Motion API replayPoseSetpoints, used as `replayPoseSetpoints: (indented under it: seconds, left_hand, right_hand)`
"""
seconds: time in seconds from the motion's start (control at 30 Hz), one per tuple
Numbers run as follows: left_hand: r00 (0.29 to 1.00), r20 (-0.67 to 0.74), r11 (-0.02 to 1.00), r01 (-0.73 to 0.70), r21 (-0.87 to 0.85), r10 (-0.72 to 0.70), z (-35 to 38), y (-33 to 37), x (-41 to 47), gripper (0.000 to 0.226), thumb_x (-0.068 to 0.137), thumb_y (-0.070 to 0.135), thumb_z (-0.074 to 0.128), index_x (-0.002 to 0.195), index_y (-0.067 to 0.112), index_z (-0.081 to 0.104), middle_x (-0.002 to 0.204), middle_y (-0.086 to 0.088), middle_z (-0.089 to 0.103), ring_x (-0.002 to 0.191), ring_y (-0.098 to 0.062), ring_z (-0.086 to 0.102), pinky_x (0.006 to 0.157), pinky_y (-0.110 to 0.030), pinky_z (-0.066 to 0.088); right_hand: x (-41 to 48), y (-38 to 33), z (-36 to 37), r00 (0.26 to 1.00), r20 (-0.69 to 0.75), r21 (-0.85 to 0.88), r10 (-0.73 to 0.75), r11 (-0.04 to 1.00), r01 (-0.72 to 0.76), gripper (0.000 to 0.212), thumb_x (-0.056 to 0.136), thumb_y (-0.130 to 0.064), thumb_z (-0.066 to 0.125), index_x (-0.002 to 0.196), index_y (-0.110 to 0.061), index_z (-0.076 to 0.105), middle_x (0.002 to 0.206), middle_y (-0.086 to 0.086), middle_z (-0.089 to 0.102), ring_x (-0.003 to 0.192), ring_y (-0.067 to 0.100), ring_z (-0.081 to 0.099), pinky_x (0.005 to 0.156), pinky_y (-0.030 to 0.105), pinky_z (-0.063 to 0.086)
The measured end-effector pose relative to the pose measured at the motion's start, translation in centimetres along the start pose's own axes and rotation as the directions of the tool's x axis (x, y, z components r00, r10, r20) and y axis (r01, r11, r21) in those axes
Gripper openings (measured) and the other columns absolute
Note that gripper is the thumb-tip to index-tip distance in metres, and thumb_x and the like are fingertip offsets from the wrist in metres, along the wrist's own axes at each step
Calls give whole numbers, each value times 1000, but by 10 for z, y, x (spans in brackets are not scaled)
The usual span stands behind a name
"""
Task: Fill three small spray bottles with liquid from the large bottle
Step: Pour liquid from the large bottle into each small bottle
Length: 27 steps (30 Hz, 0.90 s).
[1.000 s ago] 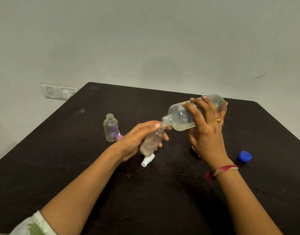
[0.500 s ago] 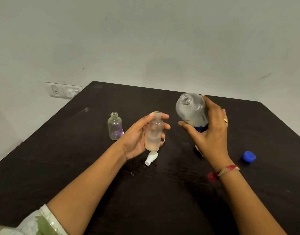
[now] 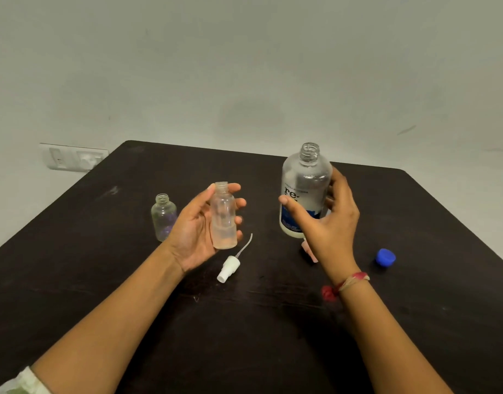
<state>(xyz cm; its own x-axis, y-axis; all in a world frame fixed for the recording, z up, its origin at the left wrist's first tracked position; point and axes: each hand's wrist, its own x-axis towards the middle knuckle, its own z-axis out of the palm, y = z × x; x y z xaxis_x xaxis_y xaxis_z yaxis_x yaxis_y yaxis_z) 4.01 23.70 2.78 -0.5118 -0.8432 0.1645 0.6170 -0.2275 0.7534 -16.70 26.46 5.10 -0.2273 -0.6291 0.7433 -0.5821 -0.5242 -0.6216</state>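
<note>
Plain grey-green wall (image 3: 244,66) backs a dark, scuffed table (image 3: 273,351), whose far left corner sits just below a white switch plate (image 3: 74,157) on the wall; the left hand (image 3: 199,231) grasps a small bottle (image 3: 223,220) upright above the table's middle, its neck open, a little liquid in the bottom; the right hand (image 3: 329,223) curls round the large bottle (image 3: 304,191), upright and uncapped, thumb across its blue label; whether its base touches the table I cannot tell; a second small bottle (image 3: 162,216) stands open toward the left edge; a white spray pump (image 3: 229,268) lies between the hands; a blue cap (image 3: 385,257) sits near the right edge.
</note>
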Motion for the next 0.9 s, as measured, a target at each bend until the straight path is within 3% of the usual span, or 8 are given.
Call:
replayPoseSetpoints:
  seconds: [0.1,0.23,0.33,0.43,0.5,0.67,0.77,0.9]
  left_hand:
    - [997,-75,993,-20,113,29,5,-1,-1,32,88,43,49,95,24,74,88,0,70,67,-12,63,62,-29,55]
    - [982,-150,942,-61,331,116,11,-3,-2,30,87,40,47,98,25,70,94,-1,71,73,-12,64,69,-29,54]
    - [985,-135,926,-51,375,109,14,-2,-5,29,87,38,47,99,25,70,97,-2,71,77,-13,65,73,-29,53]
    - [995,-88,916,-15,401,55,18,1,-8,26,88,35,50,100,26,71,99,-2,71,80,-14,65,73,-27,54]
    - [999,-50,918,15,396,5,21,2,-9,19,90,35,58,99,24,71,97,-1,72,78,-13,65,70,-26,54]
    - [999,19,932,19,362,-28,21,2,-9,28,78,40,67,99,23,73,93,-2,72,74,-11,65,70,-22,53]
    - [998,45,937,16,348,-34,18,2,-8,41,70,49,73,101,23,72,94,-1,72,75,-12,65,72,-24,54]
    - [998,56,942,18,336,-39,17,2,-6,43,67,50,76,99,21,73,93,-2,72,74,-12,66,70,-24,54]
  right_hand:
    - [-2,-1,2,999,29,-29,-21,999,22,75,68,-48,79,128,-12,51,122,-4,57,112,3,53,92,29,50]
    - [-4,0,3,985,98,-115,-141,982,152,76,69,-43,79,130,-10,48,121,-11,49,111,-4,46,94,12,40]
    - [-4,3,5,969,129,-136,-210,964,228,73,73,-36,80,131,-10,45,124,-10,46,114,12,49,97,21,41]
    - [-4,5,5,949,143,-157,-282,940,303,72,73,-22,81,132,-14,40,127,-1,47,117,18,47,97,48,45]
    - [-3,6,6,934,167,-193,-317,918,346,74,72,-12,82,132,-14,38,129,4,46,121,20,44,98,58,41]
    - [-3,8,6,923,222,-262,-314,893,367,75,72,-5,79,133,-16,37,131,13,50,127,24,41,116,50,22]
    - [-2,6,5,918,226,-284,-327,879,383,77,70,0,78,133,-16,37,131,14,48,130,26,38,114,55,21]
    - [-1,3,3,909,237,-306,-342,862,404,78,71,2,76,135,-19,36,132,10,43,131,29,39,118,48,10]
